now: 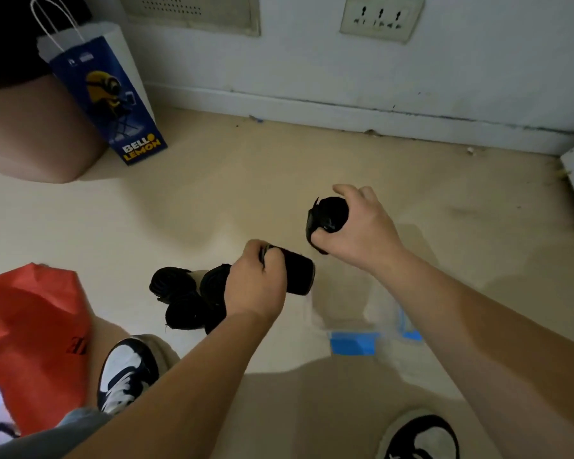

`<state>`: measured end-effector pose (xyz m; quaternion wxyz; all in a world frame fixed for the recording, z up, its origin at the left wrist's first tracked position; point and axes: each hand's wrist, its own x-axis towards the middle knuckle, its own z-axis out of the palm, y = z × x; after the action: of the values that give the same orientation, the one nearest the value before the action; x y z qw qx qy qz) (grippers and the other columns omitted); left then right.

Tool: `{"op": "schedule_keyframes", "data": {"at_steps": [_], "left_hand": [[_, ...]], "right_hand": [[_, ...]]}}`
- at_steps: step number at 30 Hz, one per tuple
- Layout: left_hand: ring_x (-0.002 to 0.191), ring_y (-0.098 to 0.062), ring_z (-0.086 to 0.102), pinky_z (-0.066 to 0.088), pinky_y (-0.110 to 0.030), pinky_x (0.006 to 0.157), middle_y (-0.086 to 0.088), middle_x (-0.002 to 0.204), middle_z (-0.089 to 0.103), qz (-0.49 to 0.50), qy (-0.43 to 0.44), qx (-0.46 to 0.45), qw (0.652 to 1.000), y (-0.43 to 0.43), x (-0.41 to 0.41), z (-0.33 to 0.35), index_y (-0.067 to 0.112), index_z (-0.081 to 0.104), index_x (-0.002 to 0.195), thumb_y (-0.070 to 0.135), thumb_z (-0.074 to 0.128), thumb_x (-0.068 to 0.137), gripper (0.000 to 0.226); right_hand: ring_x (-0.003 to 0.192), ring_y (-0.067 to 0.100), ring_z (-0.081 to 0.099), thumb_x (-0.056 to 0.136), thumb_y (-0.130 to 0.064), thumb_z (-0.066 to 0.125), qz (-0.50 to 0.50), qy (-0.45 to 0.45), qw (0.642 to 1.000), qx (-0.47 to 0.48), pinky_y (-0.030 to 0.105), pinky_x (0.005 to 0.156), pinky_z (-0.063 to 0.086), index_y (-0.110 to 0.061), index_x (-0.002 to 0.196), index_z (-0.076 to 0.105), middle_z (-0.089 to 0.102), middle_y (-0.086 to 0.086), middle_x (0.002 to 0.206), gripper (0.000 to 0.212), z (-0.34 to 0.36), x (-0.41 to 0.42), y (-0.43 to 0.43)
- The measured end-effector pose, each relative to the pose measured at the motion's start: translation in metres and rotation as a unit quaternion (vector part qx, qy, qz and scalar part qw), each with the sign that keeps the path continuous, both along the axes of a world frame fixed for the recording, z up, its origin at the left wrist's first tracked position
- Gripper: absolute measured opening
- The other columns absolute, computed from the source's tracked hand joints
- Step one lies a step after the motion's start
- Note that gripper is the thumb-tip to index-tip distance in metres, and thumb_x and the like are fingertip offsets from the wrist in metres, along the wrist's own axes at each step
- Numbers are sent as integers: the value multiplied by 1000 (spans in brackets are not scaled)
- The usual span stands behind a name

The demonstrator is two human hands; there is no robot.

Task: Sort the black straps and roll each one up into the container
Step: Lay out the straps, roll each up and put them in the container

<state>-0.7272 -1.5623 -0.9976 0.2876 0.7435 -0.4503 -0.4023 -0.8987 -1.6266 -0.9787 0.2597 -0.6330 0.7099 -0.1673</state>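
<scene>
While the left hand [256, 286] and right hand [358, 226] are each clenched round a rolled black fabric strap [297, 273], further black rolls [179, 299] are left outside the clear blue-latched container [353, 342].

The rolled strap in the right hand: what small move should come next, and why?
Probably lower the right hand and drop its rolled strap into the clear container below it: the strap looks fully rolled, and the left hand grips a second roll.
</scene>
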Motion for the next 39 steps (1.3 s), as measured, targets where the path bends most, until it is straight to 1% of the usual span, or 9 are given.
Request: {"op": "schedule_keyframes", "data": {"at_steps": [4,7,12,17,22,26,30,34,39], "left_hand": [[99,-26,64,57,-45,88,0,112,62,-157,-74,27,984,-24,-50,2,25,51,120,42,55,93,32],[94,-27,63,58,-43,83,0,113,55,-304,-228,20,925,-34,-69,-12,25,50,117,42,57,93,30],[102,-27,58,43,-36,74,-2,111,61,-406,-351,-33,843,-61,-74,-34,21,51,115,37,57,99,23],[107,-26,50,27,-34,77,-1,104,67,-470,-457,-71,752,-94,-82,-51,23,54,108,28,60,98,12],[114,-28,51,30,-34,79,-4,119,61,-443,-441,-94,775,-103,-88,-69,20,58,118,31,66,95,27],[111,-32,55,39,-37,82,-7,131,55,-409,-394,-168,805,-90,-74,-81,18,62,118,20,73,85,34],[135,-31,42,44,-44,105,-7,159,33,-317,-303,-93,894,-72,-50,-76,22,36,153,30,68,92,69],[131,-27,57,48,-40,107,-7,157,46,-285,-123,81,947,-50,-36,-85,24,14,166,50,54,102,79],[136,-27,54,45,-38,108,-8,157,47,-305,-111,113,939,-43,-33,-78,27,8,167,49,49,106,77]], "right_hand": [[120,29,58,72,-46,80,21,86,993,76,39,97,52,-23,143,54,47,2,124,78,-11,-49,15],[113,31,59,75,-46,78,59,131,985,91,40,95,51,-21,131,58,48,4,119,65,-32,-63,26],[123,29,52,86,-43,72,98,233,965,71,49,122,27,-21,134,52,48,4,128,57,-66,-61,29],[126,31,50,91,-33,71,81,280,954,68,58,127,17,-19,144,51,52,8,131,58,-86,-59,25],[115,36,59,74,-21,88,23,284,959,5,62,119,35,-12,135,62,61,14,124,67,-104,-60,17],[96,32,59,75,-24,83,47,262,962,-63,46,92,50,-13,94,67,61,8,98,27,-96,-53,20],[97,25,60,100,-33,55,127,192,963,137,33,71,41,-22,94,54,59,0,94,13,-88,-39,24],[120,28,50,100,-39,54,159,215,943,198,41,94,49,-33,139,54,64,0,115,39,-87,-28,25],[131,32,43,100,-44,54,157,228,930,241,46,111,42,-41,159,31,58,1,137,63,-81,-11,19]]}}
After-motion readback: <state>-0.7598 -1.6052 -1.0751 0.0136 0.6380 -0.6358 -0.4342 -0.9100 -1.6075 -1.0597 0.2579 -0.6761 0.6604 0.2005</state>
